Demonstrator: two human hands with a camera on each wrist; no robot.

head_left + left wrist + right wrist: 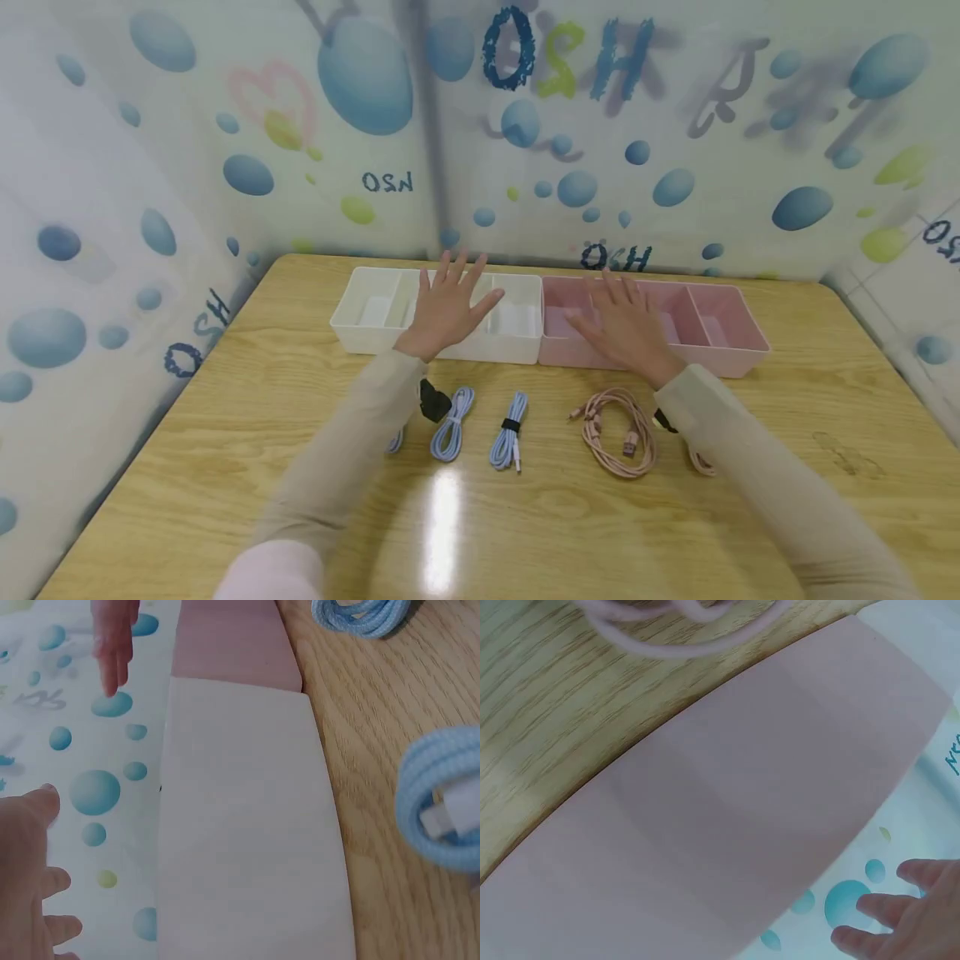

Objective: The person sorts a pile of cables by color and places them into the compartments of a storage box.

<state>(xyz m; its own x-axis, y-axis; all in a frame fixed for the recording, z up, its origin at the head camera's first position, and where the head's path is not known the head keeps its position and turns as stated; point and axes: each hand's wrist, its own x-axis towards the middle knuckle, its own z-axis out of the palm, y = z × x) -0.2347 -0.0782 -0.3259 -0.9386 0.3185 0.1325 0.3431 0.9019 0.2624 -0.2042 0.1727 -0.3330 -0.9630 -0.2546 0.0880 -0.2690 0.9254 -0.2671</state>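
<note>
**Fingers spread flat above both trays**

Fingers splay straight on each hand, holding nothing: left hand [447,304] over the white tray [360,332], right hand [626,325] over the pink tray [738,346]. Coiled blue cables [452,423] and a pink cable [618,429] lie near the sleeves; a careless sleeve could probably drag them.

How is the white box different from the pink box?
The white box is white and sits to the left; the pink box is pink and sits to the right. The left hand is spread open over the white box, while the right hand is spread over the pink box. Blue cables lie in front of the white box, a pink cable in front of the pink one. Both are shallow, divided trays, side by side on the wooden table.
</note>
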